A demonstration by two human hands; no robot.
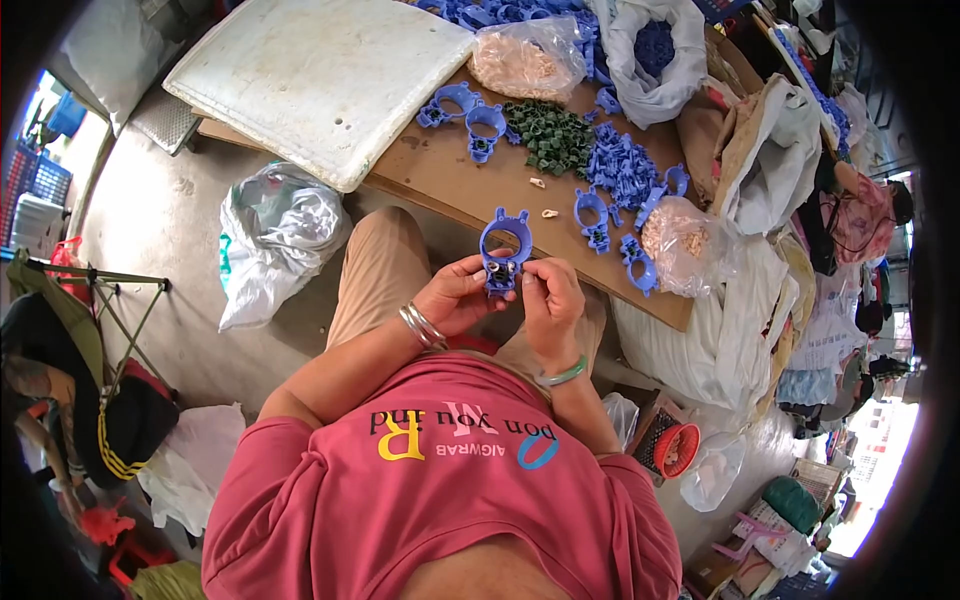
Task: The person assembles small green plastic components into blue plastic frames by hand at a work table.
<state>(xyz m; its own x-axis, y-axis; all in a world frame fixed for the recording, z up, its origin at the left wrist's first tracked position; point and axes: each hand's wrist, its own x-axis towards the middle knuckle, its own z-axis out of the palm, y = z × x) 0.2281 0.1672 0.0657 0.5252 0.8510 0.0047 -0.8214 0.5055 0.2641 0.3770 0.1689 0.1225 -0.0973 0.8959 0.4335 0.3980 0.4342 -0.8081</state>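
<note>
My left hand (452,297) grips a blue plastic ring-shaped part (502,262) by its lower end, above my lap. Its large round opening is at the top, and dark and pale small pieces sit in the lower body. Close against its right side, my right hand (556,305) has thumb and fingertips pinched together; what they hold, if anything, is hidden. On the brown table ahead lie a heap of dark green small pieces (550,138), a pile of small blue parts (622,165) and two loose cream-coloured pieces, one the nearer cream piece (549,214).
More blue ring parts (485,125) lie along the table (430,165). Clear bags of cream pieces (525,58) stand at the back and right edge. A white board (320,80) covers the left end. A white sack (285,235) sits on the floor at left, a red basket (678,450) at right.
</note>
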